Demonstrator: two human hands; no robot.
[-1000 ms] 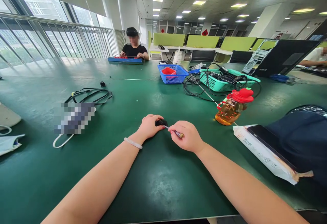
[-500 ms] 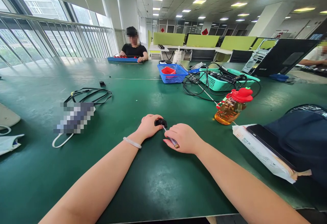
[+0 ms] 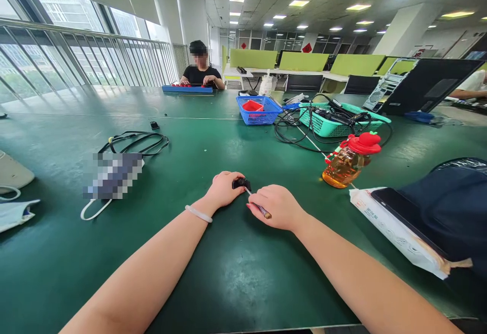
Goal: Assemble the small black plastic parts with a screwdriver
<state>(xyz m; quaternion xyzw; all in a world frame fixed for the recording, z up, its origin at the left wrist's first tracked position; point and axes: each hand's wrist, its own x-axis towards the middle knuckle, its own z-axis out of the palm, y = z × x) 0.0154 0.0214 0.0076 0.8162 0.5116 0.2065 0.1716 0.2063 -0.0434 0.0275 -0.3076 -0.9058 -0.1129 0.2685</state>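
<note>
My left hand [image 3: 227, 189] is closed on a small black plastic part [image 3: 239, 183] low over the green table [image 3: 243, 273]. What exactly the part is cannot be made out. In my right hand [image 3: 279, 207] is a screwdriver [image 3: 262, 210], its brownish handle end pointing toward me and its thin metal shaft slanting away to the left. The shaft's tip meets the near side of the black part. Fingers of both hands partly hide the part and the tool's grip.
To the right stand a red-lidded bottle [image 3: 348, 161], a pack of wipes [image 3: 395, 230] and a phone [image 3: 409, 217]. Farther back are a blue basket [image 3: 262, 118] and a green basket [image 3: 327, 130] with tangled cables. Black cable [image 3: 133, 141] lies left. A person [image 3: 201, 72] sits across the table.
The whole view has shifted slightly right. Both hands keep their hold, and the screwdriver stays against the black part. Across the table, the person's hand has lifted toward the blue tray.
</note>
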